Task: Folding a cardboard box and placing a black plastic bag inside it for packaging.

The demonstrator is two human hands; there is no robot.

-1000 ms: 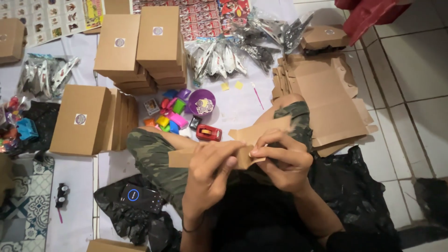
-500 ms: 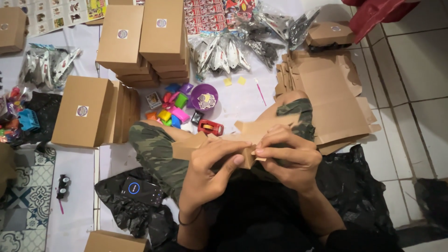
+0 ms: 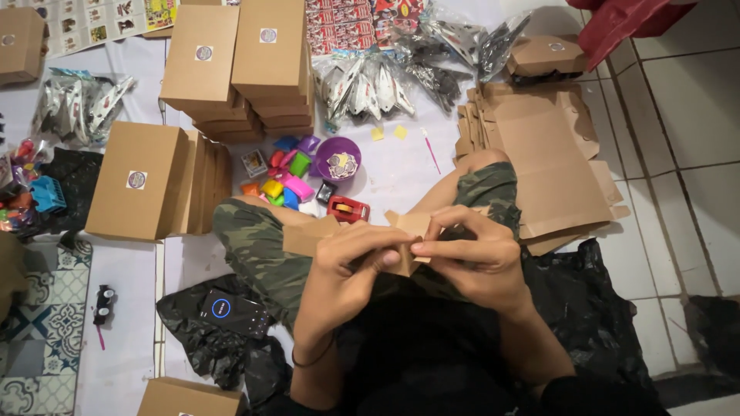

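Holding a flat brown cardboard blank above the lap, both hands work at its middle. Head view: the left hand has thumb and fingers pinched on the near edge of the blank; the right hand pinches the same fold from the opposite side, fingertips nearly touching those of the left. The long axis of the blank runs left to right across the grip, with the longer free end extending beyond the left hand, over the left knee. A stack of unfolded cardboard blanks lies beyond the right hand; the red tape dispenser sits just beyond the grip
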